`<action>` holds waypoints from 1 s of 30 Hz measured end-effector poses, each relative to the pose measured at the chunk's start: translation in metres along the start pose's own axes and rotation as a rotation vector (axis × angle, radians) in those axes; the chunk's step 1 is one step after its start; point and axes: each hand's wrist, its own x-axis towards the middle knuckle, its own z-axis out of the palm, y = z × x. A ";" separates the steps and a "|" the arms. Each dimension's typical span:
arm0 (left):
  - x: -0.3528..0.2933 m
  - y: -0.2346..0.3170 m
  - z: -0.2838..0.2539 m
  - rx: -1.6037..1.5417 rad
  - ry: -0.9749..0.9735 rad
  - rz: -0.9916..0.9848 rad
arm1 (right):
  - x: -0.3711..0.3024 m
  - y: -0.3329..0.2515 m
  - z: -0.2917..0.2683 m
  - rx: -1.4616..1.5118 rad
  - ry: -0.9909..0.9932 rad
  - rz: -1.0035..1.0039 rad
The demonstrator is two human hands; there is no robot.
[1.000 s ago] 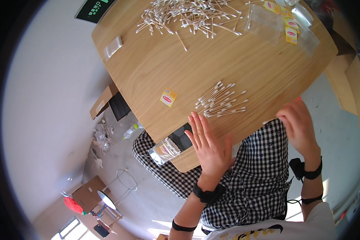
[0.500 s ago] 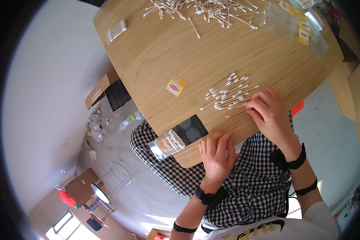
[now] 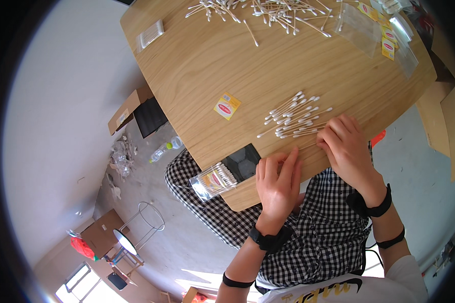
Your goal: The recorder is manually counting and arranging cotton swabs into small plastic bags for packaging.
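A loose bunch of cotton swabs (image 3: 296, 117) lies on the wooden table in front of me. At its right side my right hand (image 3: 343, 146) is closed in a pinch on the end of one swab, which lies slightly apart from the bunch toward me. My left hand (image 3: 278, 179) rests at the table edge, fingers stretched, its index fingertip at the other end of that swab. Left of this hand sits a dark patterned pad (image 3: 241, 161). A clear bag (image 3: 212, 182) filled with swabs and a yellow card overlaps the pad and juts past the table edge.
A yellow card (image 3: 227, 106) lies left of the bunch. Along the far side are a large swab heap (image 3: 283, 15), a filled packet (image 3: 150, 35), clear bags (image 3: 360, 33) and more yellow cards (image 3: 388, 48). Cardboard boxes (image 3: 442, 118) stand beyond the right edge.
My left hand has moved up and right, its index finger reaching to the swab's end. My right hand keeps its pinch. The whole view has shifted slightly.
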 end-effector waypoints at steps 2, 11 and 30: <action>-0.002 0.003 0.001 -0.005 0.035 -0.054 | 0.000 0.000 0.001 0.007 0.010 0.014; -0.010 0.006 0.002 -0.002 0.024 -0.094 | -0.001 -0.001 0.006 -0.003 0.025 0.010; 0.028 -0.014 -0.010 -0.119 0.242 -0.343 | 0.024 0.018 0.005 0.419 0.282 0.189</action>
